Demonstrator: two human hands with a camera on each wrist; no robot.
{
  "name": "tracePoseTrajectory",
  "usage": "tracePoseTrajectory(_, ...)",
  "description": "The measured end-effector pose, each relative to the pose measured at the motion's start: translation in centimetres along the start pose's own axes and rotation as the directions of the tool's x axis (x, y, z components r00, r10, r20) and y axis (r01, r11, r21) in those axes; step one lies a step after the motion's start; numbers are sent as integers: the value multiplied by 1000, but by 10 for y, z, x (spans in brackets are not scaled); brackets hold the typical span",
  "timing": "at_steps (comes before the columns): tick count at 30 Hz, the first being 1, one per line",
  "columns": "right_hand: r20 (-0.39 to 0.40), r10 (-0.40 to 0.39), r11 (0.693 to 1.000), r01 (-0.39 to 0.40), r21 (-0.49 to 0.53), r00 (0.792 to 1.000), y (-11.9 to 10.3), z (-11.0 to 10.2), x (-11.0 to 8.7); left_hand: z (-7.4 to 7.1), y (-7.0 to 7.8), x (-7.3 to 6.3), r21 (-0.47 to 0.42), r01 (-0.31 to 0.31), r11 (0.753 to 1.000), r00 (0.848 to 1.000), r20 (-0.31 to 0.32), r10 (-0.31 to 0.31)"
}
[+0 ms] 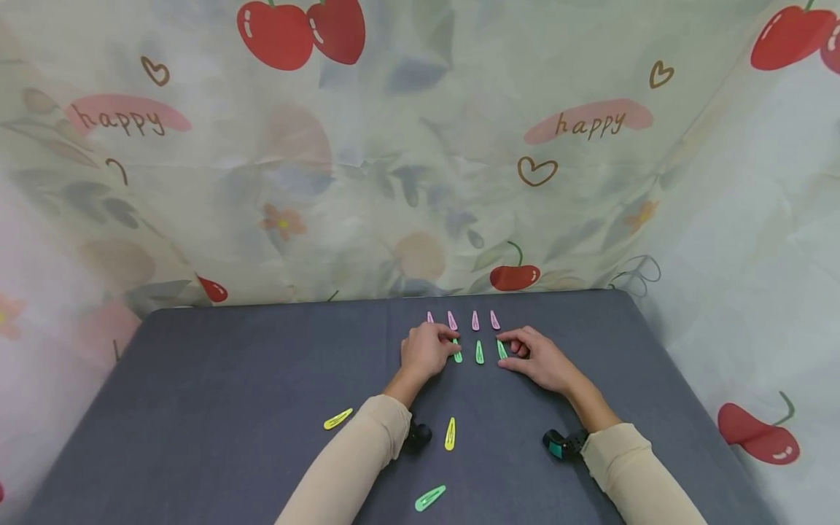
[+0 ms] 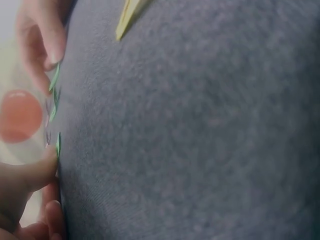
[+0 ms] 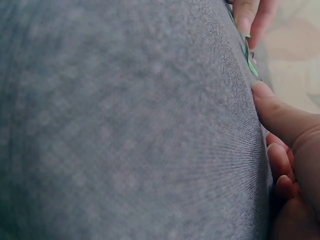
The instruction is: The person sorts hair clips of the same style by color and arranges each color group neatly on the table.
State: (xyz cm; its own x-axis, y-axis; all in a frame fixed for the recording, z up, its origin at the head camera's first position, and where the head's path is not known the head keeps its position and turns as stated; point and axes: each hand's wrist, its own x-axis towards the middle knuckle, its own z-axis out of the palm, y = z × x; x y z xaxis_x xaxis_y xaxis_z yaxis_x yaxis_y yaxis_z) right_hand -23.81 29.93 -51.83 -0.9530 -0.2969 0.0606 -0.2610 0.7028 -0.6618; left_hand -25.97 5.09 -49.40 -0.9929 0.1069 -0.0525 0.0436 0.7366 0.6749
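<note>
Three green hair clips lie in a row on the dark grey table, below a row of several pink hair clips (image 1: pixel 475 321). My left hand (image 1: pixel 425 351) has its thumb and index finger at the left green hair clip (image 1: pixel 458 356), pinching it against the cloth. At the right end, my right hand (image 1: pixel 539 359) holds another green hair clip (image 1: pixel 502 350) between thumb and index fingertips, one at each end of it. Between the hands lies the middle green hair clip (image 1: pixel 480 353), untouched. The left wrist view shows the right-hand fingers (image 2: pixel 54 47) around their clip.
Nearer the front lie two yellow hair clips, one left of the left forearm (image 1: pixel 337 418) and one between the arms (image 1: pixel 450 434). A loose green hair clip (image 1: pixel 430 499) is by the front. A patterned curtain (image 1: pixel 367 219) stands behind the table (image 1: pixel 262 379).
</note>
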Motion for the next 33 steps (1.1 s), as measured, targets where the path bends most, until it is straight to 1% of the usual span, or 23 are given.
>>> tracePoseTrajectory(8,5,-10,1000,10,4,1000,-3,-2,1,0,3,-2,46,-11,999,1000,-7,11)
tracePoseTrajectory(12,1,-12,1000,12,2,1000,-4,-3,2,-1,4,-2,47,-24,999,1000,-12,24)
tracePoseTrajectory(14,3,-6,1000,6,-2,1000,-4,-2,1,-2,4,-3,41,-33,999,999,-3,33)
tracePoseTrajectory(16,7,2,1000,-2,-6,1000,-4,-2,1,-4,4,-3,33,-58,998,998,-3,58)
tracePoseTrajectory(19,10,13,1000,-13,-4,1000,-3,-1,0,-12,7,-3,43,-112,993,993,-14,113)
tracePoseTrajectory(22,12,13,1000,-13,0,1000,-3,-1,1,-24,13,-4,117,-184,976,980,-57,192)
tracePoseTrajectory(24,11,12,1000,-12,0,1000,-3,-1,1,-33,19,-5,192,-232,953,966,-67,249)
tracePoseTrajectory(25,10,11,1000,-11,1,1000,-2,-1,1,-38,23,-7,242,-256,936,958,-66,279)
tracePoseTrajectory(27,9,8,1000,-8,0,1000,-2,-1,0,-46,29,-11,340,-301,891,941,-45,335)
tracePoseTrajectory(30,9,4,1000,-4,1,1000,-2,-1,0,-56,35,-20,474,-369,799,911,16,411)
tracePoseTrajectory(33,13,4,1000,-4,-6,1000,-1,0,0,-62,35,-31,559,-423,713,879,62,473)
